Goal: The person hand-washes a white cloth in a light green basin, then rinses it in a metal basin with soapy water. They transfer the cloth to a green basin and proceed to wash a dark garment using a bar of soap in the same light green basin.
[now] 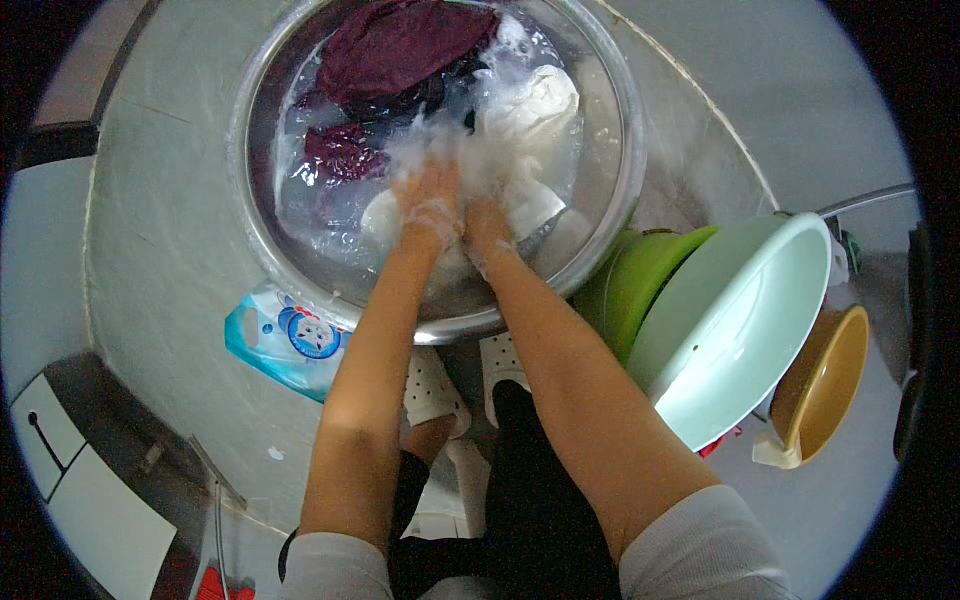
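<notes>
A large round metal basin holds soapy water and wet clothes. My left hand is in the suds at the middle, with foam on its wrist and its fingertips blurred. Right beside it, my right hand touches a wet white cloth; its fingers are hidden by blur and froth. Whether either hand grips the cloth cannot be made out. Dark maroon cloth bulges above the water at the far side, and a smaller maroon piece floats left of my hands.
A blue-and-white detergent pouch lies against the basin's near left. To the right lean a green basin, a pale mint basin and a tan plastic dipper. White clogs are on my feet, close to the basin.
</notes>
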Demonstrator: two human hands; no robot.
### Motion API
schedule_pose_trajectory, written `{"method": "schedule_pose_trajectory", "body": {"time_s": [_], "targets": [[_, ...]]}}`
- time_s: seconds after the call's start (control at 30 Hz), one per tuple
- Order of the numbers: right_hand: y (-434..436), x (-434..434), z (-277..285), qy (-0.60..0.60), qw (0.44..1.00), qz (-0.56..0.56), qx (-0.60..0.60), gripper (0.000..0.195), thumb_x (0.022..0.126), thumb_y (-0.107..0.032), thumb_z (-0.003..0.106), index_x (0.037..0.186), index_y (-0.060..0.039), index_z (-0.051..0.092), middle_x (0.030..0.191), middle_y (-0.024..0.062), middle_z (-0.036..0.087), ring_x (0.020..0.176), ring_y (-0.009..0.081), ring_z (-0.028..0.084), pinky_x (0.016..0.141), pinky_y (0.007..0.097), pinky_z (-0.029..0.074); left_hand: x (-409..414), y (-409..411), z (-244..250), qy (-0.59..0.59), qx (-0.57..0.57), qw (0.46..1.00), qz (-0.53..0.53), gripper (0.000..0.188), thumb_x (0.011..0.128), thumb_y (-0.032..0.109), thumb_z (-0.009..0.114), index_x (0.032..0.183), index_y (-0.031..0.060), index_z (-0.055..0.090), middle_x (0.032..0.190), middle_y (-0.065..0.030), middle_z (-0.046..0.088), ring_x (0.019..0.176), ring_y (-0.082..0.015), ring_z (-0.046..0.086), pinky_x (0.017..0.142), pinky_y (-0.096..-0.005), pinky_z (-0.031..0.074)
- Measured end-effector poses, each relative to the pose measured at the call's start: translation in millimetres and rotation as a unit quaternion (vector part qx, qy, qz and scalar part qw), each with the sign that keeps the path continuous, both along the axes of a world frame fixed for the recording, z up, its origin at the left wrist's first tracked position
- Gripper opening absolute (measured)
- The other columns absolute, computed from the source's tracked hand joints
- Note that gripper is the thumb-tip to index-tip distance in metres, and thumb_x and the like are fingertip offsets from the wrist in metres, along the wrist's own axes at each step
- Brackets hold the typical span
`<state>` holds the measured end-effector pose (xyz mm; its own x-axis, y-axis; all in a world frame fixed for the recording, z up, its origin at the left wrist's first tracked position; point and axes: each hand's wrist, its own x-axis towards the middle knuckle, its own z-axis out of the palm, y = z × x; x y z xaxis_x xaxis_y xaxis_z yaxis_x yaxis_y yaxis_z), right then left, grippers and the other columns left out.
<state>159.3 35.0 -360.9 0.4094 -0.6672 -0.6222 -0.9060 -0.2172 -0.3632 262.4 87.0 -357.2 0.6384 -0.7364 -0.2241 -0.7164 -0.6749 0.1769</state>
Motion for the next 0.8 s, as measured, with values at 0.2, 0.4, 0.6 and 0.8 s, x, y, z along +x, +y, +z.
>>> {"method": "schedule_pose_trajectory", "body": {"time_s": [0.2, 0.4, 0.6, 0.8], "targets": [[-15.6, 12.9, 32.2, 0.061, 0.996, -0.046, 0.055, 0.032, 0.077, -0.010, 0.049, 0.107, -0.0082, 0.058, 0.109, 0.0143, 0.056, 0.110, 0.0348, 0.046, 0.091, 0.0407, 0.037, 45.7, 0.3, 28.0, 0.064, 0.239, 0.965, -0.085, 0.037, 0.076, 0.028, 0.057, 0.108, 0.0104, 0.055, 0.112, -0.0059, 0.056, 0.098, -0.0274, 0.056, 0.083, -0.0390, 0.044], [-25.8, 35.4, 39.2, -0.294, 0.922, -0.054, -0.245, 0.036, 0.072, -0.015, 0.055, 0.107, -0.0095, 0.058, 0.130, 0.0172, 0.039, 0.124, 0.0353, 0.029, 0.100, 0.0433, 0.025, -32.2, 16.4, -8.2, 0.019, -0.023, 0.999, -0.024, 0.039, 0.081, 0.032, 0.047, 0.116, 0.0167, 0.054, 0.122, -0.0050, 0.051, 0.117, -0.0246, 0.044, 0.096, -0.0459, 0.033], [-32.7, 10.0, 12.0, -0.001, 0.966, 0.164, -0.202, 0.042, 0.076, -0.019, 0.054, 0.116, -0.0082, 0.051, 0.132, 0.0183, 0.037, 0.125, 0.0345, 0.029, 0.103, 0.0460, 0.023, 0.0, 22.9, 26.9, 0.111, 0.235, 0.966, -0.013, 0.046, 0.082, 0.031, 0.046, 0.125, 0.0142, 0.046, 0.129, -0.0060, 0.045, 0.122, -0.0265, 0.037, 0.102, -0.0463, 0.025], [-11.9, -8.7, -52.9, 0.037, 0.972, 0.191, -0.129, 0.038, 0.077, -0.025, 0.052, 0.109, -0.0054, 0.056, 0.121, 0.0178, 0.049, 0.117, 0.0336, 0.040, 0.100, 0.0466, 0.025, 77.6, 67.6, 14.3, 0.105, 0.228, 0.960, 0.125, 0.052, 0.084, 0.038, 0.047, 0.129, 0.0127, 0.041, 0.132, -0.0131, 0.039, 0.127, -0.0293, 0.029, 0.103, -0.0531, 0.015]]}}
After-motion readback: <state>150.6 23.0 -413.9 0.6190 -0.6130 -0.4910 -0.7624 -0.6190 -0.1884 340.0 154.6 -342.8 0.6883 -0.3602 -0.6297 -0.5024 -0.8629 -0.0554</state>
